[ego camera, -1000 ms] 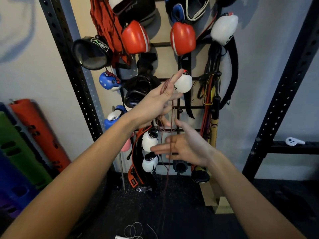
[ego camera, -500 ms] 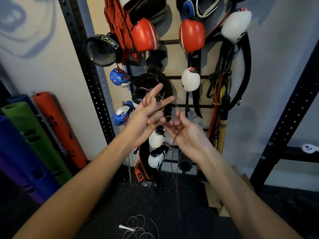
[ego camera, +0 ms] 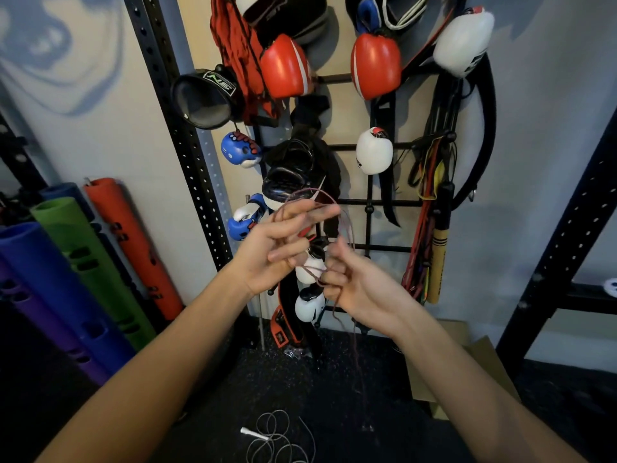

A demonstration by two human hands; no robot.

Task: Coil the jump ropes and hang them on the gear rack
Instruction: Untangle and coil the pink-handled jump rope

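A thin dark red jump rope (ego camera: 347, 225) loops over my left hand (ego camera: 277, 248) and runs down through my right hand (ego camera: 354, 282). Its loose end trails toward the black floor. My left hand is raised with fingers spread and several loops draped around them. Just to its right and a little lower, my right hand pinches the cord with curled fingers. A white jump rope (ego camera: 277, 436) lies in loose coils on the floor near the bottom edge. The black gear rack (ego camera: 369, 208) stands on the wall right behind my hands.
Red, white and blue boxing gloves (ego camera: 283, 70), a black mitt (ego camera: 203, 98) and belts hang on the rack. Coloured ropes and a stick (ego camera: 435, 262) hang at its right. Foam rollers (ego camera: 90, 262) lean at the left. Black perforated uprights (ego camera: 567, 248) frame both sides. Cardboard (ego camera: 467, 369) lies on the floor.
My left hand has dropped from high by the white glove to mid-rack level. My right hand has closed on the cord and drawn up beside it. The camera has tilted down.
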